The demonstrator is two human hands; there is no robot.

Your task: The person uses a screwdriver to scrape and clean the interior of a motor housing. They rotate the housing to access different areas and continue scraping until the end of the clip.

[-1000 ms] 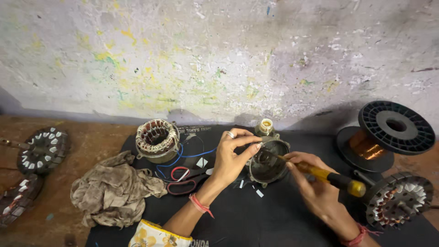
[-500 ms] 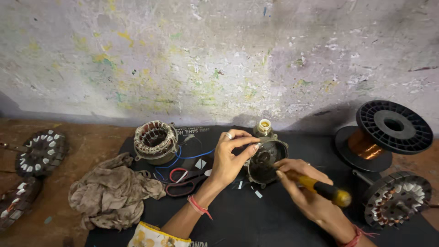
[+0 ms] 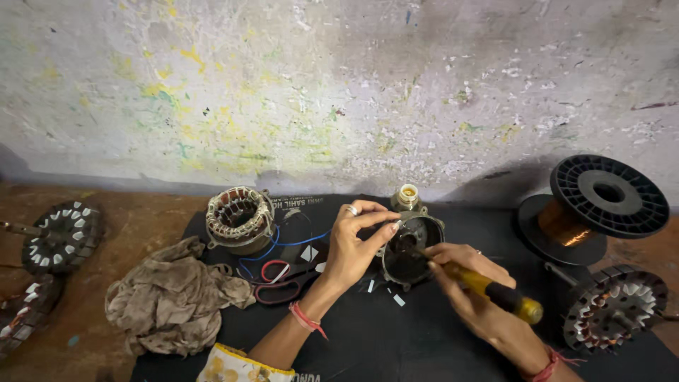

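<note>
My left hand (image 3: 357, 242) grips the rim of a round dark metal motor cover (image 3: 412, 249), which stands tilted on a black mat (image 3: 368, 339). In my right hand (image 3: 470, 286) is a screwdriver (image 3: 495, 290) with a yellow and black handle, its tip inside the cover. Just behind the cover sits a small cream-capped part (image 3: 407, 196). Small white scraps (image 3: 398, 300) lie on the mat below the cover.
A wound stator (image 3: 239, 218) with blue and red wires (image 3: 272, 263) sits left of my hands, next to a crumpled brown rag (image 3: 173, 297). A black spool of copper wire (image 3: 590, 205) and a wound fan stator (image 3: 614, 308) are at right. More stators (image 3: 60, 235) lie far left.
The view has shifted slightly. My right hand has drawn the screwdriver handle a little down and left, nearer the cover. My left hand keeps its hold on the rim.
</note>
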